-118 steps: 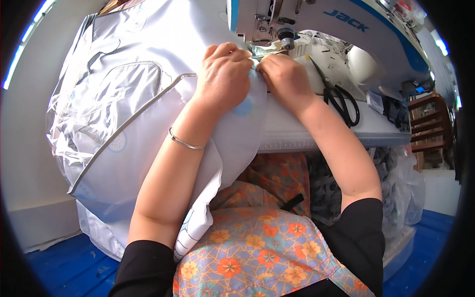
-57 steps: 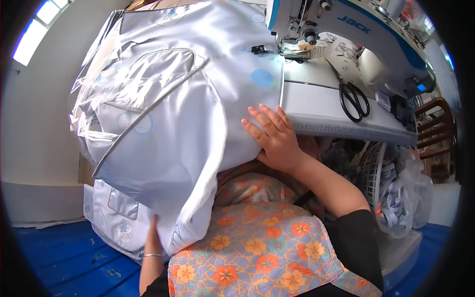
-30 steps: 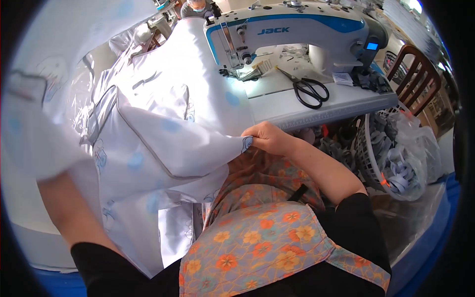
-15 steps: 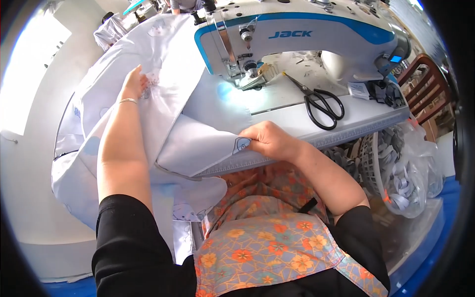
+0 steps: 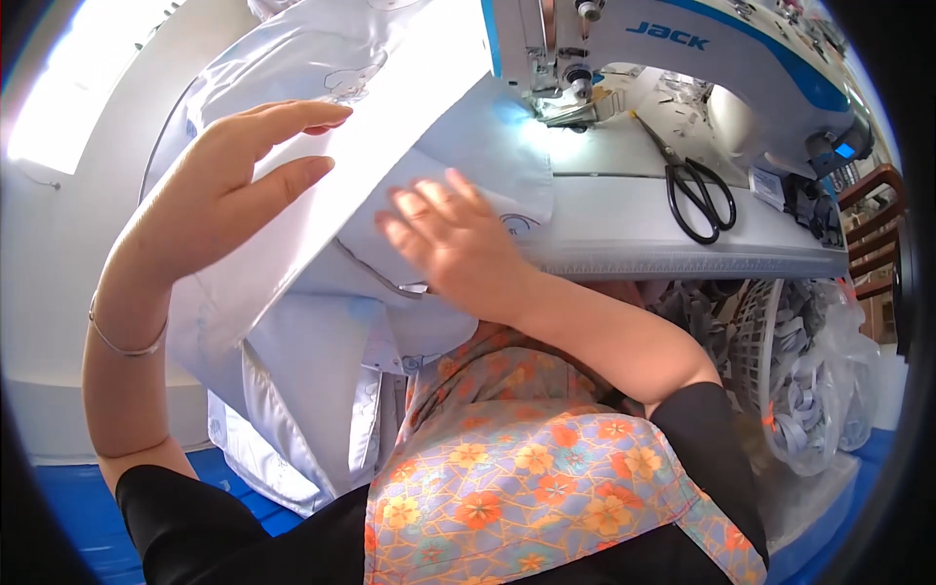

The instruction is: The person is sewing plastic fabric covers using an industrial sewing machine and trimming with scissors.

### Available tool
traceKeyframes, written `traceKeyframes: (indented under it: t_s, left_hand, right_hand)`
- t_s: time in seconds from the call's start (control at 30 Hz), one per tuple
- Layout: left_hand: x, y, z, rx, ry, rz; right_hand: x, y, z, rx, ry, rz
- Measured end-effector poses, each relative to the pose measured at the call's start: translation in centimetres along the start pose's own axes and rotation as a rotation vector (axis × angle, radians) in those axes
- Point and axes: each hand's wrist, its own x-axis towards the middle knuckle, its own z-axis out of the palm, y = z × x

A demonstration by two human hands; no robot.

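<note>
A large pale fabric piece (image 5: 322,244) with faint printed drawings drapes over the left of the table and hangs off its front edge. Above it my left hand (image 5: 244,180) is raised, thumb and fingers apart, holding nothing. My right hand (image 5: 453,239), a little blurred, is over the fabric near the table's front edge with its fingers spread; whether the palm touches the cloth I cannot tell. Beyond it, part of the fabric lies by the lit needle area (image 5: 561,117) of a white and blue sewing machine (image 5: 682,49).
Black-handled scissors (image 5: 697,200) lie on the machine bed, right of the needle. Dark fabric scraps (image 5: 809,205) sit at the bed's right end. Below stands a white plastic basket (image 5: 753,341) of grey strips beside a clear plastic bag (image 5: 843,351). A wooden chair (image 5: 868,224) is at far right.
My right hand has let go of the fabric corner and moved left over the cloth. My left hand has come off the fabric and nearer. The view has shifted left.
</note>
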Motion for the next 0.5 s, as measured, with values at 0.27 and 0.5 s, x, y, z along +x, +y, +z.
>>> traceKeyframes:
  t_s: [0.27,0.5]
  left_hand:
    - [3.8,0.8,5.9,0.024,-0.079,0.467]
    - [9.1,5.6,11.5,0.376,-0.754,0.06]
  right_hand:
    - [2.9,-1.3,-6.1,0.739,-0.304,0.473]
    - [-6.1,0.2,-10.3,1.064,-0.544,0.447]
